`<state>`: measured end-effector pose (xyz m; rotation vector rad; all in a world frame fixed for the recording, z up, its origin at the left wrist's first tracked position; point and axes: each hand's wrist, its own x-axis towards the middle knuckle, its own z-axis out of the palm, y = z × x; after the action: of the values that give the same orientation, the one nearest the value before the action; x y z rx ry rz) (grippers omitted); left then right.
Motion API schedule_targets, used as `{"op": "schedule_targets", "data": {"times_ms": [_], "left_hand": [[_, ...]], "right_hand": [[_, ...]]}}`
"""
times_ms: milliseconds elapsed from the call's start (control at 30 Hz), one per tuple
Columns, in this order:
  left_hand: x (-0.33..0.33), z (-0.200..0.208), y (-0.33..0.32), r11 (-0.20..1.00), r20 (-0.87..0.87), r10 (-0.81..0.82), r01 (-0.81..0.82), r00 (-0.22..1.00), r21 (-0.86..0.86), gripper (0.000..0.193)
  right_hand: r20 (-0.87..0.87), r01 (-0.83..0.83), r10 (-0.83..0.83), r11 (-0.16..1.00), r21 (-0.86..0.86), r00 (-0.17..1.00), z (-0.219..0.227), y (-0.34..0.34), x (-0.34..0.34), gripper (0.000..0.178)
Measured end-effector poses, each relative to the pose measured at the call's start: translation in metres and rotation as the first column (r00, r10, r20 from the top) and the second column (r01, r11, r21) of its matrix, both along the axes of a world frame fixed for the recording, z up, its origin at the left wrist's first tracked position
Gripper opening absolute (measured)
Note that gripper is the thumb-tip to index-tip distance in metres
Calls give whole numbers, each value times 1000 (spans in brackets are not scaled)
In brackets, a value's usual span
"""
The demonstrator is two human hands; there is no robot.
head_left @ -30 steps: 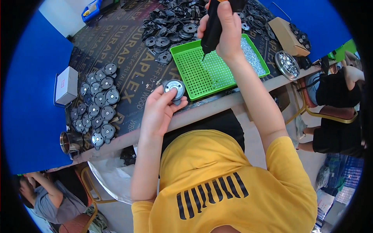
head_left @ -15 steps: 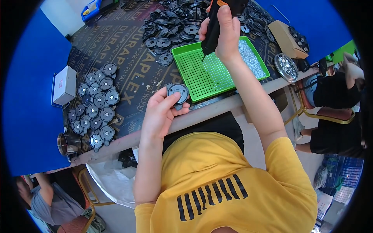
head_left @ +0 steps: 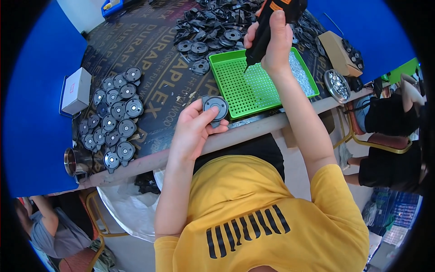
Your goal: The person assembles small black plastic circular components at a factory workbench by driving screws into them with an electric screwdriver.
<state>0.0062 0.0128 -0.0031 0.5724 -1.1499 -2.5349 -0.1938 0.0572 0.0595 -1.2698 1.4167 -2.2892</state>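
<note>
My left hand (head_left: 193, 129) grips a round dark grey disc-shaped part (head_left: 215, 109) at the table's near edge. The thumb lies across its face, and the fingers are underneath. My right hand (head_left: 277, 47) is wrapped round a black electric screwdriver (head_left: 260, 45), its thin bit pointing down over the green perforated tray (head_left: 235, 111). The bit's tip is apart from the disc part. Small shiny pieces (head_left: 299, 75), too small to make out, lie in the tray's right side.
At the left, several similar disc parts (head_left: 118, 109) lie grouped near a white box (head_left: 76, 93) and a metal cup (head_left: 74, 162). A heap of black parts (head_left: 208, 22) covers the far side. On the right are a round dish (head_left: 336, 86) and a cardboard box (head_left: 337, 52). Other people sit nearby.
The whole view has shifted slightly, so the table's things appear a little further right. Both hands keep their holds and stay nearly in place over the table.
</note>
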Motion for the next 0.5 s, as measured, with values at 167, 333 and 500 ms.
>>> {"op": "schedule_targets", "data": {"times_ms": [167,333,500], "left_hand": [[-3,2,1,1000,-1,-6,6,1000,-13,17],[0,-1,0,999,11,25,-25,1000,-27,15],[-3,-1,1,999,7,19,-19,1000,-26,15]], "right_hand": [[-178,-655,706,492,-573,686,4,-16,-14,53],[158,-214,229,971,-103,961,53,18,58,57],[-573,-849,635,298,-437,518,39,-37,52,66]]}}
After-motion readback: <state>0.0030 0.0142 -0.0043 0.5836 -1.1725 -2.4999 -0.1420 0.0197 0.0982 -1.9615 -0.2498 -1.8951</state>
